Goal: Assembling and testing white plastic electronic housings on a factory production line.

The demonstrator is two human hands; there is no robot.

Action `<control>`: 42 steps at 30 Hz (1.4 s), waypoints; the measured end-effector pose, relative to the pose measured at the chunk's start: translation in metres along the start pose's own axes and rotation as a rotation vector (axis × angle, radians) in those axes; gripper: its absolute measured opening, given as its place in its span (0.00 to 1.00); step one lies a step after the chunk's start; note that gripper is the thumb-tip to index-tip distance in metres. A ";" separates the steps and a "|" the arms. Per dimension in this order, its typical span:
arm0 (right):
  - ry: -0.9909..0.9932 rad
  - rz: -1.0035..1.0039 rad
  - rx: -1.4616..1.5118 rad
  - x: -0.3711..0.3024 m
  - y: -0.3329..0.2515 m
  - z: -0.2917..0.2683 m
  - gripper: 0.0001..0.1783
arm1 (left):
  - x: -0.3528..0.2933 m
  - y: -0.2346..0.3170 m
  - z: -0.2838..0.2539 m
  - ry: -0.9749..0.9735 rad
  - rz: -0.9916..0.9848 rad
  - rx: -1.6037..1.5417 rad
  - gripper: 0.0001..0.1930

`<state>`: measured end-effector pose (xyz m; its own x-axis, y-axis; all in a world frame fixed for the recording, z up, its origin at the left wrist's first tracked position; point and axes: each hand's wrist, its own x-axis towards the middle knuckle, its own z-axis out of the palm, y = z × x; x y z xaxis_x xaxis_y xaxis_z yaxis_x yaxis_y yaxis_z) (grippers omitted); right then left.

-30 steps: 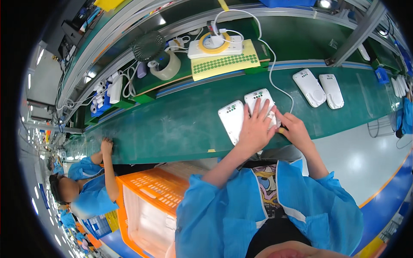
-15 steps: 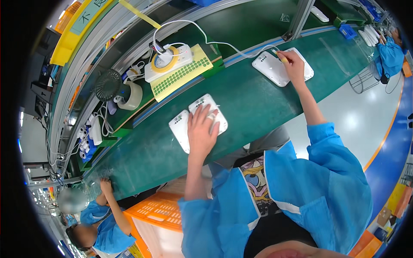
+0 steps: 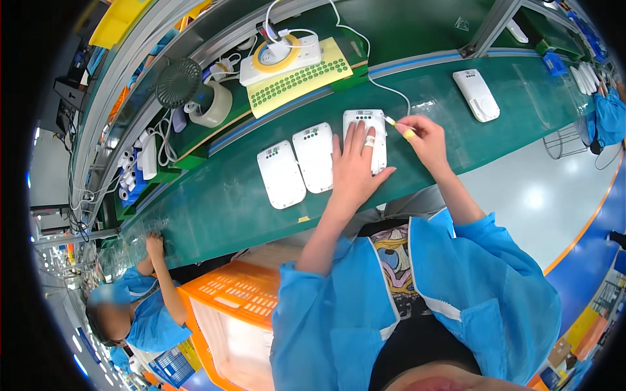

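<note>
My left hand (image 3: pixel 354 166) lies flat, fingers spread, on a white rounded plastic device (image 3: pixel 377 140) with small dark marks near its far edge. At that device's upper right corner, my right hand (image 3: pixel 424 143) pinches the white cable plug (image 3: pixel 390 120). The plug's tip points at the device's edge; whether it sits in a socket I cannot tell. The cable (image 3: pixel 391 90) runs back toward the shelf. Left of my hand lie two similar devices, a near one (image 3: pixel 315 166) and a farther-left one (image 3: pixel 282 179). Another white device (image 3: pixel 476 98) rests apart on the right.
Along the bench's (image 3: pixel 222 221) back side stand a power strip (image 3: pixel 297 58), a yellow sheet with green dots (image 3: pixel 300 81), a small fan (image 3: pixel 178 83) and a tape roll (image 3: pixel 215 107). An orange crate (image 3: pixel 228 293) stands below left. Co-workers sit at both ends.
My left hand has left the left pair and lies on another device beside them. My right hand has come leftward with the plug. One device remains at the right instead of two.
</note>
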<state>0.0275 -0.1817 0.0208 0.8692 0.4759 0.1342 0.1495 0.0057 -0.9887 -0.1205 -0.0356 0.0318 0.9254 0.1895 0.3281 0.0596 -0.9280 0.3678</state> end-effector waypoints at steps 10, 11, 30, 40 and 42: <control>-0.182 -0.235 -0.511 -0.042 -0.020 0.006 0.07 | -0.015 0.023 0.005 0.121 -0.066 0.012 0.51; -0.139 -0.319 -0.565 -0.042 -0.018 0.008 0.08 | -0.015 0.025 0.004 0.110 -0.095 0.001 0.51; -0.157 -0.106 -0.463 -0.049 -0.019 0.023 0.07 | -0.020 0.031 0.008 0.155 -0.105 0.053 0.49; -0.185 -0.048 -0.293 -0.041 -0.009 0.017 0.09 | 0.053 -0.035 -0.054 0.261 0.042 -0.259 0.14; -0.196 -0.068 -0.317 -0.041 -0.009 0.017 0.09 | 0.080 -0.045 -0.062 0.339 -0.040 -0.241 0.12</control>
<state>-0.0173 -0.1861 0.0236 0.7500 0.6434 0.1534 0.3689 -0.2145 -0.9044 -0.0724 0.0416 0.0956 0.7458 0.3567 0.5626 -0.0331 -0.8237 0.5661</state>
